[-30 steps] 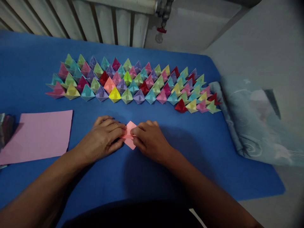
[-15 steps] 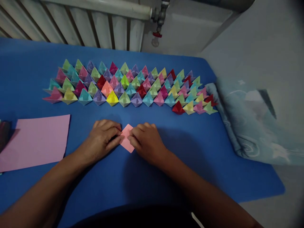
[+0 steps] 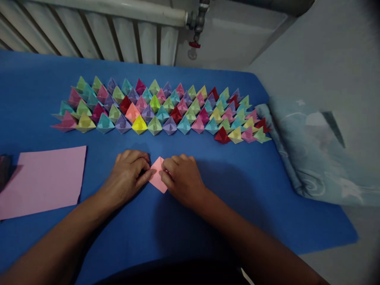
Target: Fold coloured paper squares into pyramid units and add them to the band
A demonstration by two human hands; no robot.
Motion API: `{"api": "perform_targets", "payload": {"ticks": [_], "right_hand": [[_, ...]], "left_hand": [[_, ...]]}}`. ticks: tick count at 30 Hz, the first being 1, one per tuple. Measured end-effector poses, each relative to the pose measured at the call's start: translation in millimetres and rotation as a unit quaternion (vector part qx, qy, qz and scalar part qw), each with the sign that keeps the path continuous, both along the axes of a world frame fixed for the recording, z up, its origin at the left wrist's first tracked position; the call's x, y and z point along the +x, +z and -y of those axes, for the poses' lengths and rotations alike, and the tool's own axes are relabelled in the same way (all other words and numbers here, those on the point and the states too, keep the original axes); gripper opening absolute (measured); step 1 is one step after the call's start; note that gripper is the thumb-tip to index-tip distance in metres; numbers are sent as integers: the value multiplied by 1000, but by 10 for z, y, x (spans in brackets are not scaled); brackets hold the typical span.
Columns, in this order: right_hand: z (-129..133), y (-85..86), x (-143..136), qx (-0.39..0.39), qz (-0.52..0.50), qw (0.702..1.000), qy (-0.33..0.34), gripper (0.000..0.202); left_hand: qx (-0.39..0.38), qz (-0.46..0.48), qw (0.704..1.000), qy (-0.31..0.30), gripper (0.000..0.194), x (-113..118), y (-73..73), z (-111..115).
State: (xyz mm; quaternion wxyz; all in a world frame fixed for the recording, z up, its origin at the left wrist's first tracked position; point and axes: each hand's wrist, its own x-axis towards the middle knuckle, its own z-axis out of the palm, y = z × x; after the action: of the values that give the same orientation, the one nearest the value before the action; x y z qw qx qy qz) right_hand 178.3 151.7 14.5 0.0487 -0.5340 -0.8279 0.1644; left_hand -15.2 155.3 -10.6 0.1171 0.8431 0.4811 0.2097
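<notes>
A small folded piece of pink paper (image 3: 160,183) lies as a diamond on the blue table, between my two hands. My left hand (image 3: 130,169) pinches its left corner, the thumb pressed on top. At the right side my right hand (image 3: 181,174) is closed on the same paper, thumb and fingertips against its face and covering its right corner. A crease shows near the top point. Beyond the hands stand rows of folded paper boats (image 3: 154,125) in many colours, apart from both hands.
The blue table (image 3: 184,245) spans the view. At left lies a larger pink sheet (image 3: 47,180), with a dark object (image 3: 4,172) beside it. A folded light-blue patterned cloth (image 3: 314,158) sits on the right. A radiator (image 3: 118,35) with a red valve handle (image 3: 194,44) runs along the back.
The view has shifted very slightly. Both hands stay on the small pink paper, with only a slight change in the fingers at its upper right, where a crease line shows more clearly.
</notes>
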Motion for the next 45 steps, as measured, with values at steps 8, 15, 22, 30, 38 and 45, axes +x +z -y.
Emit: {"api": "perform_targets", "payload": {"ticks": [8,15,22,30,38,45], "right_hand": [[-7,30,5,-15,18,1000,20,25],[-34,-16,-32,5,23,1000,2,23],[-78,0,-22,-9,14,1000,-20,25],[-146,-54,-33,30,-2,998,-54,25],[-209,30,-33,-33,-27,993,-112,30],[-301,80,-46,-69,4,991,-118,34]], "left_hand": [[0,-2,1000,5,26,13,-7,2],[1,-12,1000,16,28,0,-23,1],[30,-30,999,-5,22,-42,8,12],[97,-64,986,-121,29,-40,27,58],[127,-79,980,-131,33,-45,64,87],[128,-71,979,-140,32,-20,128,152]]}}
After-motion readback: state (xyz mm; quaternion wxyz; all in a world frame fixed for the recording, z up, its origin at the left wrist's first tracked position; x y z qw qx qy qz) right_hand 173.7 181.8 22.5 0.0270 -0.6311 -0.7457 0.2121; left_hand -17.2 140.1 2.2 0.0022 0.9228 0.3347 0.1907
